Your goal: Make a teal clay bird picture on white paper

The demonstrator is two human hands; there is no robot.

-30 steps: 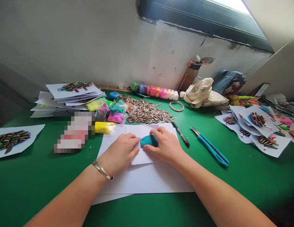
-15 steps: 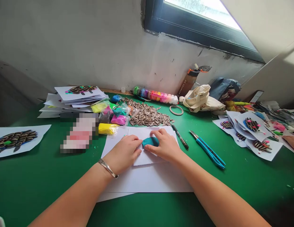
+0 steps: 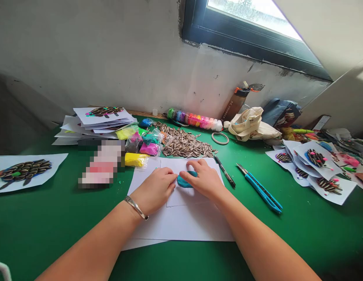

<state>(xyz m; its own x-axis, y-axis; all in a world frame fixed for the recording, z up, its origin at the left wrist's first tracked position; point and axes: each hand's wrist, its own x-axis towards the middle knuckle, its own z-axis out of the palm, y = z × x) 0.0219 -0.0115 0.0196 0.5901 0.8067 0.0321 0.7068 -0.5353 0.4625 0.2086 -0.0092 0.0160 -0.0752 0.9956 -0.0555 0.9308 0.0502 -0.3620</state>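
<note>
Right hand closes over the teal clay

Compared with a moment ago, the right hand (image 3: 203,180) has moved further onto the teal modelling clay (image 3: 183,182), so less of the lump shows, and the left hand (image 3: 153,185) sits closer to it. Neither hand grips: both lie low and flat, the right pressing its fingers onto the clay, the left resting on the paper just beside it, with a metal bangle (image 3: 136,207) on its wrist. This suggests the clay is being pressed against the paper, not lifted. The clay lies between the hands on a small white paper sheet (image 3: 181,166) over larger sheets. Ahead of the hands are striped sunflower seeds (image 3: 184,144) and a bag of yellow clay (image 3: 136,159); right of the right hand, a black marker (image 3: 225,171) and a blue craft knife (image 3: 259,187) lie on the green worktop (image 3: 67,234)
</note>
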